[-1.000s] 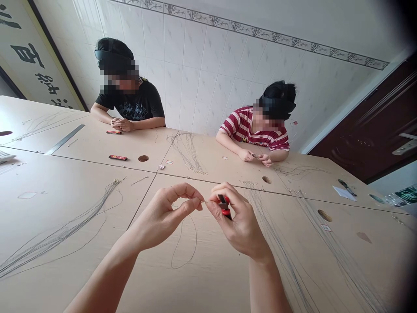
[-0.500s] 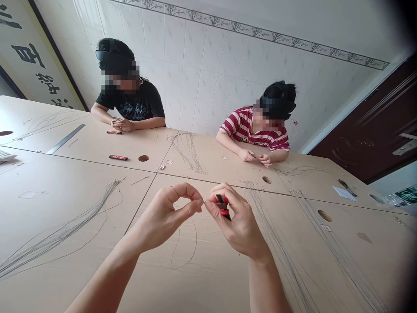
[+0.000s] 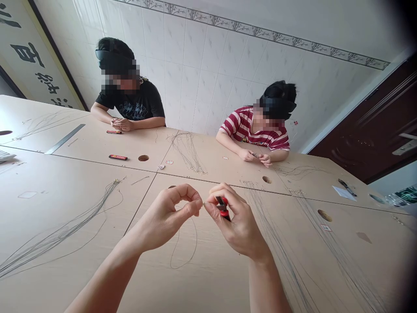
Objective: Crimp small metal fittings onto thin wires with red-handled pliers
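Observation:
My left hand (image 3: 172, 213) is closed, thumb and forefinger pinching one end of a thin cord (image 3: 196, 245). The cord droops below those fingers in a loose loop over the table. Close beside it, fingertips nearly touching, my right hand (image 3: 233, 219) is curled around a small red-and-black tool (image 3: 223, 208) with a dark metal head; its exact kind is partly hidden by the fingers. A tiny pale bit shows between the two sets of fingertips, too small to name.
Bundles of thin cords lie at left (image 3: 94, 208) and right (image 3: 276, 239) on the table (image 3: 208, 287). Farther back are a red-and-black stick (image 3: 118, 157), a metal ruler (image 3: 65, 139) and a round table hole (image 3: 143, 158). Two co-workers (image 3: 137, 104) sit opposite, hands on the table.
Almost nothing differs. The tool in my right hand has turned very slightly, and my fingertips have shifted a little. Both hands keep their place.

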A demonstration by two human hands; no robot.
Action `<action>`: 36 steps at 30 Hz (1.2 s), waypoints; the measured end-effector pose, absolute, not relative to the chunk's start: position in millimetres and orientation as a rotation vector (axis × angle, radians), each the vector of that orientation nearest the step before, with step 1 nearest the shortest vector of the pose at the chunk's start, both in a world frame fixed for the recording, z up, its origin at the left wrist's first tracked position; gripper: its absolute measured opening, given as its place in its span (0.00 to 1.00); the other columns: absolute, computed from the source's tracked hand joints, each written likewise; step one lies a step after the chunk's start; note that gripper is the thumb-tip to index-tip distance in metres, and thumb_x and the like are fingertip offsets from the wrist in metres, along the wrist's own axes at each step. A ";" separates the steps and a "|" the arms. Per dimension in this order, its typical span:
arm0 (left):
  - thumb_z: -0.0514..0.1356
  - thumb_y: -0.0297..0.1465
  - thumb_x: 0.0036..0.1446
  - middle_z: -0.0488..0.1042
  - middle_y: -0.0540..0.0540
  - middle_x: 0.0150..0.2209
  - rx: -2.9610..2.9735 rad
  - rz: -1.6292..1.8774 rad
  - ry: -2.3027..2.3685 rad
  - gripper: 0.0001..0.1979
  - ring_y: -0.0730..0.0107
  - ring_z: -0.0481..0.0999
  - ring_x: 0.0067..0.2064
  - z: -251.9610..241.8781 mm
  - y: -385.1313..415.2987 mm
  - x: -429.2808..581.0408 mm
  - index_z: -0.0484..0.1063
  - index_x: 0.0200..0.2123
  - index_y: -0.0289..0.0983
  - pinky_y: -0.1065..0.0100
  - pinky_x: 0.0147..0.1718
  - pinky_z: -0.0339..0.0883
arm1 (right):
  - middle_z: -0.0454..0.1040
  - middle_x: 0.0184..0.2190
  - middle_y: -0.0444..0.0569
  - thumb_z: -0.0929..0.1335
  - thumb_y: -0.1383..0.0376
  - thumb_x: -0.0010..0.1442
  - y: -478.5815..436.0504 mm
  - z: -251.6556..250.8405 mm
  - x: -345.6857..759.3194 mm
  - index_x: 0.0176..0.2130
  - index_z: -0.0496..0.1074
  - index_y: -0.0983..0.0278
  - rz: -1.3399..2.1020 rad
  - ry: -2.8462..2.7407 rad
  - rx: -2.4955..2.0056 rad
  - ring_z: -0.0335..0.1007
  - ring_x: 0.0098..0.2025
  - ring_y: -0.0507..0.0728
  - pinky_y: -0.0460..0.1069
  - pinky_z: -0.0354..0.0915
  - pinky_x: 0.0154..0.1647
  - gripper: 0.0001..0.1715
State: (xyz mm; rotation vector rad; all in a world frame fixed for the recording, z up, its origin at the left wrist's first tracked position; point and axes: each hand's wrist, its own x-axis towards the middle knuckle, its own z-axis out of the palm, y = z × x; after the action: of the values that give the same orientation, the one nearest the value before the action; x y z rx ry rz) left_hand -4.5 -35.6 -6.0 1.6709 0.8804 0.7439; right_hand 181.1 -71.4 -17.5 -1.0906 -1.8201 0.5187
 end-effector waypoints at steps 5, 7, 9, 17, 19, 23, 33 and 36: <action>0.55 0.37 0.64 0.68 0.51 0.33 1.665 0.746 0.869 0.10 0.70 0.68 0.37 -5.1 -35.8 -4.8 0.69 0.32 0.39 0.67 0.39 0.64 | 0.66 0.33 0.44 0.66 0.70 0.63 -71.4 -17.4 181.4 0.34 0.62 0.60 0.520 -1.826 -1.087 0.63 0.36 0.52 0.49 0.56 0.34 0.08; 0.55 0.37 0.65 0.68 0.51 0.33 1.668 0.744 0.866 0.10 0.70 0.68 0.37 -5.5 -36.0 -5.0 0.69 0.33 0.39 0.67 0.39 0.64 | 0.66 0.33 0.43 0.66 0.70 0.63 -71.4 -17.3 181.3 0.34 0.62 0.60 0.528 -1.820 -1.083 0.63 0.36 0.52 0.49 0.56 0.34 0.08; 0.55 0.37 0.65 0.69 0.51 0.34 1.674 0.742 0.867 0.09 0.70 0.68 0.37 -6.0 -36.3 -5.3 0.69 0.34 0.39 0.67 0.38 0.64 | 0.65 0.32 0.43 0.66 0.70 0.63 -71.5 -16.9 180.9 0.33 0.62 0.60 0.545 -1.811 -1.082 0.63 0.36 0.52 0.49 0.56 0.35 0.08; 0.55 0.37 0.65 0.69 0.51 0.34 1.700 0.758 0.881 0.10 0.70 0.68 0.38 -6.5 -37.0 -4.7 0.69 0.33 0.40 0.67 0.40 0.64 | 0.63 0.31 0.42 0.65 0.68 0.64 -71.8 -13.8 179.8 0.31 0.61 0.61 0.611 -1.775 -1.097 0.61 0.35 0.51 0.48 0.56 0.37 0.10; 0.55 0.38 0.65 0.69 0.51 0.34 1.703 0.757 0.885 0.10 0.70 0.68 0.38 -7.0 -36.9 -4.7 0.69 0.33 0.40 0.68 0.40 0.64 | 0.63 0.31 0.42 0.65 0.67 0.64 -71.8 -14.1 179.8 0.31 0.61 0.61 0.607 -1.778 -1.107 0.61 0.35 0.51 0.48 0.56 0.38 0.09; 0.55 0.38 0.64 0.70 0.51 0.35 1.699 0.762 0.894 0.10 0.70 0.68 0.38 -8.4 -36.5 -5.7 0.69 0.33 0.40 0.68 0.38 0.64 | 0.63 0.31 0.42 0.65 0.66 0.64 -71.6 -15.1 179.7 0.31 0.61 0.61 0.597 -1.769 -1.110 0.61 0.35 0.51 0.48 0.57 0.38 0.10; 0.56 0.42 0.63 0.70 0.51 0.33 1.705 0.770 0.896 0.12 0.71 0.69 0.35 -8.8 -34.5 -5.4 0.70 0.33 0.40 0.71 0.30 0.62 | 0.66 0.32 0.42 0.66 0.65 0.64 -70.2 -16.4 180.0 0.31 0.63 0.61 0.616 -1.753 -1.116 0.62 0.36 0.51 0.48 0.57 0.37 0.09; 0.53 0.44 0.65 0.74 0.50 0.34 1.731 0.813 0.911 0.16 0.69 0.71 0.36 -6.4 -34.1 -5.1 0.73 0.34 0.40 0.69 0.32 0.63 | 0.66 0.32 0.43 0.66 0.64 0.65 -70.3 -14.8 179.9 0.31 0.63 0.61 0.646 -1.730 -1.120 0.61 0.34 0.50 0.47 0.57 0.33 0.09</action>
State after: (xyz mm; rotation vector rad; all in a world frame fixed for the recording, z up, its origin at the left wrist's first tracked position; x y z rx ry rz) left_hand -5.1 -34.1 -6.4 1.7314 0.9110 0.8131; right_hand 179.9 -70.3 -14.8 -1.1205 -1.7295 0.6455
